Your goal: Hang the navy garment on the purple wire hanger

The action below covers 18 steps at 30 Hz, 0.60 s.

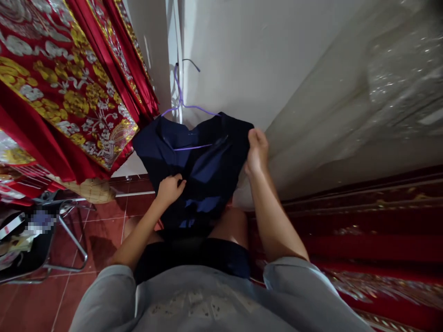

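A dark blue top [207, 168] with an open neckline hangs in front of me on a purple wire hanger [181, 102]. The hanger's hook is up by a narrow white upright, and its lower bar shows inside the neck opening. At the front of the top, left of the middle, my left hand [169, 190] is closed with its fingers curled on the cloth. My right hand [258, 150] grips the right shoulder edge, its thumb on top and its other fingers partly hidden. The lower end of the top is in shadow near my legs.
Red cloth embroidered in gold and silver [79, 92] hangs at the left. Below it stands a metal-framed chair [74, 240] with things on its seat. Clear plastic sheeting [398, 87] covers the right side, above dark red ornamented cloth [374, 244]. Red tiles [107, 210] form the floor.
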{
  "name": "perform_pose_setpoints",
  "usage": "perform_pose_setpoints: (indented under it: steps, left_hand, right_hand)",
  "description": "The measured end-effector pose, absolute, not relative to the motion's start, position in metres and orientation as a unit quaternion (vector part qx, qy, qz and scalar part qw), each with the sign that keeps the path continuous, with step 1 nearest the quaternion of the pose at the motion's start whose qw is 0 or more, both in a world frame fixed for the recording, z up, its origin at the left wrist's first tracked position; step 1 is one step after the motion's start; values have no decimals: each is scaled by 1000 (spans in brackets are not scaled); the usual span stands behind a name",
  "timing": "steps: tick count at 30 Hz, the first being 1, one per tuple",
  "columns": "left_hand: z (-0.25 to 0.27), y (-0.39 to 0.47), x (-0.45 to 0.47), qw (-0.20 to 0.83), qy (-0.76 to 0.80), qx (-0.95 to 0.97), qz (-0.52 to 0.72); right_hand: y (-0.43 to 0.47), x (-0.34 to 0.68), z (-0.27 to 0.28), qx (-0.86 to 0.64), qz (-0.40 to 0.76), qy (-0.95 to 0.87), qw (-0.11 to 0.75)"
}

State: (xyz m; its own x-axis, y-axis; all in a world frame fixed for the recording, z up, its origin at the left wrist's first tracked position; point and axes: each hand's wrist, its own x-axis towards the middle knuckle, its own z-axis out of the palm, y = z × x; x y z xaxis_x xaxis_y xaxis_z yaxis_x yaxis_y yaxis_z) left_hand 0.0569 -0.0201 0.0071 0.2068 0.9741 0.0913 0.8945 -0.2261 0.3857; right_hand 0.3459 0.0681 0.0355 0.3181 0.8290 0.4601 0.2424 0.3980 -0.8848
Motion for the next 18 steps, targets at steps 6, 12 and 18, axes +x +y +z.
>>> perform_pose_setpoints:
  steps: [6,12,18]
  left_hand:
    - [-19,-47,65,223,627,606,436]
    - [-29,-64,63,352,551,551,519]
    - [-25,-65,73,347,605,482,530]
  right_hand:
    - [21,284,17,-539,220,-436,686]
    - [-44,190,-32,-476,517,-546,456]
    - [-33,206,-27,-478,431,-647,408]
